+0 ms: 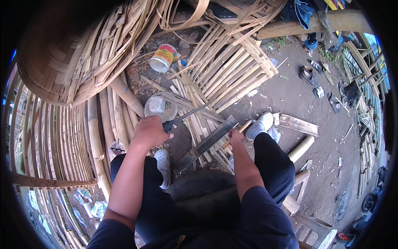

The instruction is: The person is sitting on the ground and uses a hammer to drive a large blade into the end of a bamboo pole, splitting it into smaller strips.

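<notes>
My left hand (pixel 150 132) is closed around the dark handle of a long thin metal tool (pixel 188 113). Its shaft points up and to the right, over split bamboo strips on the ground; I cannot make out its exact kind. My right hand (pixel 236 138) grips a slim wooden stick (pixel 246 126), whose ends show on both sides of the fist. Just left of that hand, a dark half-round length of bamboo (pixel 209 142) lies slanted between my feet. Pale bamboo strips (pixel 202 130) are scattered beneath and beside it.
A slatted bamboo panel (pixel 238 72) lies ahead. Nearby are a paint bucket (pixel 162 58) and a clear container (pixel 157 104). On the left are a large woven bamboo basket (pixel 62 62) and bamboo poles (pixel 97 137). Shoes (pixel 308 75) and a split bamboo piece (pixel 299 125) lie at right.
</notes>
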Action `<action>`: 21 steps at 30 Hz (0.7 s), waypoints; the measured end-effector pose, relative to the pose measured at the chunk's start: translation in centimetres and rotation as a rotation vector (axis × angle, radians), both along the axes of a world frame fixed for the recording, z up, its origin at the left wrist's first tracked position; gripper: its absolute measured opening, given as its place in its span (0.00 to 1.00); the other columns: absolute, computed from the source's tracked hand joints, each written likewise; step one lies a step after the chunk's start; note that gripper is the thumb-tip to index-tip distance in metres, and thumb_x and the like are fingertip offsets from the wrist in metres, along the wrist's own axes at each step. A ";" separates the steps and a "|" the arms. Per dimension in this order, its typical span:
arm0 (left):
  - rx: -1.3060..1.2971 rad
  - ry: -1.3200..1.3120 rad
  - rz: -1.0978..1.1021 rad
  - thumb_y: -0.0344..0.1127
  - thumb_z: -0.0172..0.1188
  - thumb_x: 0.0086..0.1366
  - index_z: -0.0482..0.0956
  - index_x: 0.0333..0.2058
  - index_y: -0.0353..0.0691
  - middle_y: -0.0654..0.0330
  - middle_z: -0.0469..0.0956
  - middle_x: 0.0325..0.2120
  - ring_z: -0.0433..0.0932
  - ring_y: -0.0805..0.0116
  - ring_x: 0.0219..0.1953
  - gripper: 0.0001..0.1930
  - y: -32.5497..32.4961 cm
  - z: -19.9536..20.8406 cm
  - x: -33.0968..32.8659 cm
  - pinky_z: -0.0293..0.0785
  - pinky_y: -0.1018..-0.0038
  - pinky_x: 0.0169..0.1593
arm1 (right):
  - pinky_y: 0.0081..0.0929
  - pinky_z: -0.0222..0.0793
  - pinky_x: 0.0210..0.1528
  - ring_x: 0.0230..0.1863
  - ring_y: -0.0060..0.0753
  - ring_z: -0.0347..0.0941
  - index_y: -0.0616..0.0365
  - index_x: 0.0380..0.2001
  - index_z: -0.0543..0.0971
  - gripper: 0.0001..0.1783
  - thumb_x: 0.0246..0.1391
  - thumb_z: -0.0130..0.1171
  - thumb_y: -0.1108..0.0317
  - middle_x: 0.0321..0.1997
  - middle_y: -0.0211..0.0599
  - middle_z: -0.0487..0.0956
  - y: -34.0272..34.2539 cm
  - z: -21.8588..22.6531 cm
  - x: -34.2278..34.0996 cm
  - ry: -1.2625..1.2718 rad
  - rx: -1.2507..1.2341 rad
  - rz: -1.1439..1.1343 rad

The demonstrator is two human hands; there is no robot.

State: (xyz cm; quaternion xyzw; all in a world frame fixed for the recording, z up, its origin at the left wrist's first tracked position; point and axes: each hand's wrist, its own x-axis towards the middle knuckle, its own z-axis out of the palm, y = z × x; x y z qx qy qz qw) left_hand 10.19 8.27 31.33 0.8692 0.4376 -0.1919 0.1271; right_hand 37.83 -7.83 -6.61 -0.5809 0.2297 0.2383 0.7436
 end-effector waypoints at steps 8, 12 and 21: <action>-0.012 -0.160 -0.012 0.53 0.69 0.49 0.79 0.35 0.32 0.48 0.80 0.36 0.79 0.53 0.43 0.27 0.0 0.6 -2.0 0.73 0.64 0.48 | 0.25 0.66 0.15 0.16 0.31 0.70 0.66 0.33 0.67 0.13 0.45 0.58 0.84 0.24 0.39 0.73 1.3 7.0 -1.8 -0.071 -0.056 0.116; -0.056 -0.190 0.004 0.54 0.69 0.48 0.81 0.28 0.34 0.48 0.81 0.35 0.80 0.55 0.40 0.24 0.9 -0.2 -3.0 0.74 0.64 0.47 | 0.23 0.69 0.17 0.18 0.30 0.72 0.65 0.28 0.70 0.08 0.47 0.60 0.81 0.24 0.39 0.74 2.6 10.5 -4.4 -0.181 -0.107 0.269; 0.036 -0.342 0.096 0.56 0.68 0.49 0.78 0.39 0.31 0.46 0.78 0.42 0.77 0.52 0.47 0.31 1.2 -1.0 -3.7 0.73 0.64 0.50 | 0.23 0.70 0.19 0.19 0.25 0.70 0.58 0.19 0.70 0.12 0.39 0.65 0.80 0.21 0.31 0.72 3.5 21.5 -9.4 -0.374 -0.137 0.629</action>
